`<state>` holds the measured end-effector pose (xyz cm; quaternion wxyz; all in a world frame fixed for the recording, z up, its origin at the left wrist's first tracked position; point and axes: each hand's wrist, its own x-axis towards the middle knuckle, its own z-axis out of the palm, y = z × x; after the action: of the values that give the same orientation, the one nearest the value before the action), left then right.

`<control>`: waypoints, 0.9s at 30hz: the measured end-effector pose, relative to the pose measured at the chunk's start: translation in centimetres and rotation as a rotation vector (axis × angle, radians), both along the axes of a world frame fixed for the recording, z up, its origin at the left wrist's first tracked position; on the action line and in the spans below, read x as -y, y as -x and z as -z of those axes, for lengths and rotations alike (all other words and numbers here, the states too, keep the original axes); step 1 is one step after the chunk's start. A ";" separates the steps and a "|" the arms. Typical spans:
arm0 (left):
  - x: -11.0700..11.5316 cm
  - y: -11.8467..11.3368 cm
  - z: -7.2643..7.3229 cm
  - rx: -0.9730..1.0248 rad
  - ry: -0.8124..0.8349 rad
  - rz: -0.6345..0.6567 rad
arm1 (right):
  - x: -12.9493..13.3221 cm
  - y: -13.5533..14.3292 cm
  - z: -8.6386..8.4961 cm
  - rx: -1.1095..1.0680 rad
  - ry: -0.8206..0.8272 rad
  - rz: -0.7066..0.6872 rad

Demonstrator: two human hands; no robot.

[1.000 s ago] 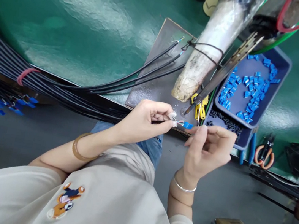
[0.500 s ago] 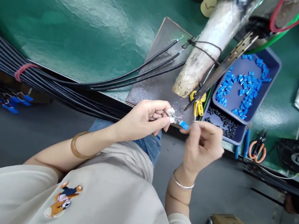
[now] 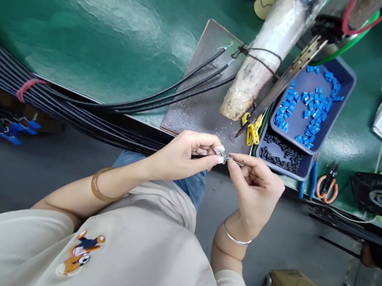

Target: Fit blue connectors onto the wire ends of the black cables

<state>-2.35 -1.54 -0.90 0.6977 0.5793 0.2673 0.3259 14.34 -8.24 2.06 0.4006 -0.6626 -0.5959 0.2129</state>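
Observation:
My left hand (image 3: pixel 192 155) is closed on the end of a black cable (image 3: pixel 199 156), with white coverings on the thumb and fingertip. Thin wires (image 3: pixel 225 159) come out past those fingertips, a touch of blue among them. At these wires my right hand (image 3: pixel 254 181) is closed in a pinch, thumb and forefinger almost meeting the left fingertips. A thin greyish thing (image 3: pixel 235 162) shows between its fingers, too small to name. The blue connector on the wire ends is no longer plainly visible; fingers cover that spot.
Cables bundled with a red tie (image 3: pixel 29 87) run along the bench edge. A grey tray of blue connectors (image 3: pixel 344 98) overlaps a tray of small black parts (image 3: pixel 279 154). Yellow cutters (image 3: pixel 253 132), orange-handled pliers (image 3: pixel 327 184) and a white wrapped tube (image 3: pixel 248 86) are near.
My right hand has moved left and its fingers have closed at the wires by my left fingertips. The blue connector, visible before, is now covered. My left hand stays nearly in place.

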 end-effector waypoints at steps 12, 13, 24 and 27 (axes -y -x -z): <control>0.1 0.0 -0.3 -0.003 0.035 0.048 | 0.2 -0.1 0.1 -0.186 0.102 -0.017; 0.0 0.0 -0.4 -0.003 0.036 0.050 | 0.2 -0.1 0.1 -0.193 0.104 -0.025; -0.2 0.2 -0.4 0.030 0.079 0.094 | -0.1 -0.6 -0.1 -0.191 0.114 -0.103; -0.3 0.2 -0.5 0.022 0.115 0.097 | -0.1 -0.6 0.0 -0.184 0.104 -0.099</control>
<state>-2.56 -1.23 -0.42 0.7477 0.5471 0.2493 0.2820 14.92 -8.13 2.11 0.4078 -0.6300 -0.5768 0.3227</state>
